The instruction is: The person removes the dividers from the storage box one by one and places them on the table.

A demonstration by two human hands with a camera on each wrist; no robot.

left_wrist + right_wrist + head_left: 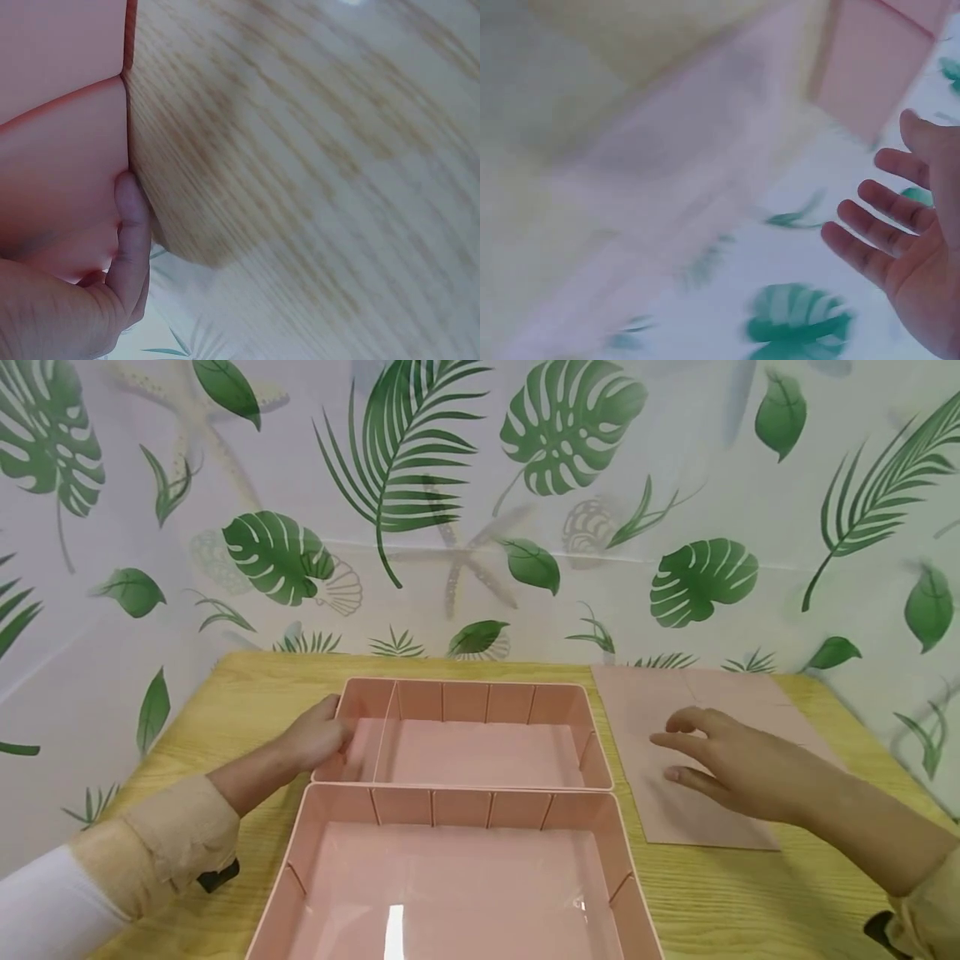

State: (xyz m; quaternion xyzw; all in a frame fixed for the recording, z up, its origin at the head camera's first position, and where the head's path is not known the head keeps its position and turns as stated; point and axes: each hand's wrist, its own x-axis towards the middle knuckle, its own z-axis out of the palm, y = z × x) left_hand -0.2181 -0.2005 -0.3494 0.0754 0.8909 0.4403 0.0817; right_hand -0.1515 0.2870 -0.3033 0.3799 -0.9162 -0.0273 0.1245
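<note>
A shallow pink plastic box [480, 766] with slotted walls stands at the middle of the table, and a thin divider [386, 731] crosses it near its left end. My left hand [321, 735] grips this box's left wall at the rim; the left wrist view shows the fingers [133, 240] bent over the wall. A larger pink box [457, 877] sits directly in front of it, nearer to me. Over at the right, my right hand [723, 760] hovers with spread, loosely bent fingers above a flat pink sheet [637, 710], holding nothing.
The wood-grain table [247, 710] carries both boxes and the sheet. A white cloth [465, 527] printed with green leaves hangs behind the table and at its sides. The two boxes touch or nearly touch along their shared edge.
</note>
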